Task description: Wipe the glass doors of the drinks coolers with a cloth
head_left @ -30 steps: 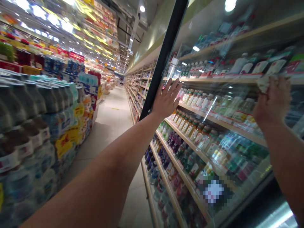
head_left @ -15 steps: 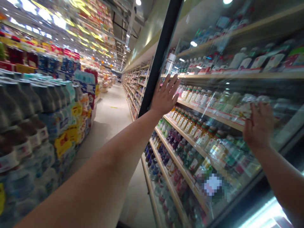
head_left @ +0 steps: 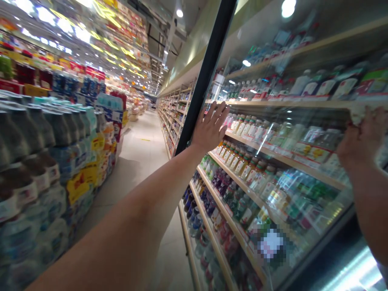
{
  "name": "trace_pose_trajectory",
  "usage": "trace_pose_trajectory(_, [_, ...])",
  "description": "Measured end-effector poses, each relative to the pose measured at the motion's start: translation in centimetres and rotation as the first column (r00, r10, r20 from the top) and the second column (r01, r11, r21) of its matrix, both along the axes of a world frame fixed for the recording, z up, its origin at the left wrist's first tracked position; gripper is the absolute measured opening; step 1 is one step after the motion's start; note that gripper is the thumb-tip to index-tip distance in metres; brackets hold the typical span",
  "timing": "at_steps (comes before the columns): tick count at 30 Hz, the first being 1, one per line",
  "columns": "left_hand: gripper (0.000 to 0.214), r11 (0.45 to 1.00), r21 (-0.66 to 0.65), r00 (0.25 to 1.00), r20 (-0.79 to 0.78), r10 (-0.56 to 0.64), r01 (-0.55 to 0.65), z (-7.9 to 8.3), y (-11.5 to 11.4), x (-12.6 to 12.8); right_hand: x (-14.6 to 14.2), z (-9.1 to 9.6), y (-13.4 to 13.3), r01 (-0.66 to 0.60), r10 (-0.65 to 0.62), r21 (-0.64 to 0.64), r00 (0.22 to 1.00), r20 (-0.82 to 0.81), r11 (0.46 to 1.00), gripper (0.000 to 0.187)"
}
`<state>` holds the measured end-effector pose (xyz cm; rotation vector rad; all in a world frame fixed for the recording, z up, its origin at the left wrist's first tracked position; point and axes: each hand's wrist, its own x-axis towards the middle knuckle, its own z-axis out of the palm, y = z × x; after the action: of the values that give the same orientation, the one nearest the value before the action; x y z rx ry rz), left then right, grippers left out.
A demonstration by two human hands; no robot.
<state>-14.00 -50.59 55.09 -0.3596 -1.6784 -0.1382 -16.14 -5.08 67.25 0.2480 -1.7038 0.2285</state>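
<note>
A tilted-looking glass door [head_left: 260, 133] with a dark frame [head_left: 209, 64] fills the right half of the head view. My left hand [head_left: 209, 125] lies flat near the frame's edge, fingers spread, holding nothing. Over at the far right, my right hand [head_left: 362, 141] is pressed against the glass with a pale cloth [head_left: 357, 113] under its fingers. Only part of the cloth shows; the hand is slightly blurred.
Behind the glass, wooden-edged shelves [head_left: 275, 152] carry rows of drink bottles [head_left: 239, 159]. Stacked bottle packs [head_left: 36, 125] stand on the left. Between them an aisle floor [head_left: 133, 161] runs back past more shelves [head_left: 177, 109]. A bright light strip shows at lower right.
My right hand has moved right and upward across the glass with the cloth. The left hand stays at the door frame. The view has shifted only slightly.
</note>
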Motion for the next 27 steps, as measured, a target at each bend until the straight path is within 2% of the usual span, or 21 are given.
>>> trace_pose_trajectory(2, [0.058, 1.000, 0.004, 1.000, 0.004, 0.011, -0.011, 0.0, 0.0, 0.1, 0.5, -2.3, -0.5, -0.010, 0.010, 0.000, 1.000, -0.030, 1.000, 0.082])
trace_pose_trajectory(8, [0.058, 0.999, 0.023, 1.000, -0.001, -0.025, 0.025, 0.0, 0.1, -0.1, 2.2, -11.3, -1.4, 0.012, -0.009, 0.020, 0.992, -0.124, 1.000, 0.074])
trace_pose_trajectory(11, [0.058, 0.999, 0.020, 1.000, 0.001, -0.027, 0.027, 0.0, 0.1, 0.0, 2.4, -13.1, -1.0, 0.003, 0.001, 0.028, 0.991, -0.136, 1.000, 0.072])
trace_pose_trajectory(13, [0.058, 1.000, 0.015, 1.000, 0.005, -0.017, 0.017, 0.0, 0.1, 0.2, 2.2, -12.6, -0.4, -0.001, 0.006, 0.038, 0.990, -0.138, 0.999, 0.073])
trace_pose_trajectory(15, [0.057, 1.000, 0.009, 1.000, 0.012, -0.006, 0.006, 0.0, 0.1, 0.3, 1.6, -10.9, 0.7, 0.002, 0.004, 0.043, 0.991, -0.135, 0.999, 0.075])
trace_pose_trajectory(20, [0.057, 1.000, 0.010, 1.000, 0.002, 0.001, -0.001, 0.0, 0.1, 0.2, 0.1, -4.1, 4.1, 0.050, -0.047, 0.055, 0.997, -0.061, 0.997, 0.080])
trace_pose_trajectory(23, [0.057, 1.000, 0.001, 1.000, -0.010, 0.009, -0.009, -0.1, 0.1, 0.2, -0.4, -0.7, 5.6, 0.081, -0.081, -0.001, 0.997, 0.013, 0.997, 0.080])
trace_pose_trajectory(25, [0.057, 1.000, -0.008, 1.000, -0.011, 0.014, -0.014, -0.1, 0.0, 0.2, -0.8, 0.1, 6.1, 0.076, -0.075, -0.047, 0.997, 0.028, 0.996, 0.079])
trace_pose_trajectory(27, [0.057, 1.000, -0.011, 1.000, -0.012, 0.017, -0.017, -0.1, 0.0, 0.2, -1.2, -0.6, 6.0, 0.064, -0.065, -0.056, 0.998, -0.021, 0.996, 0.078])
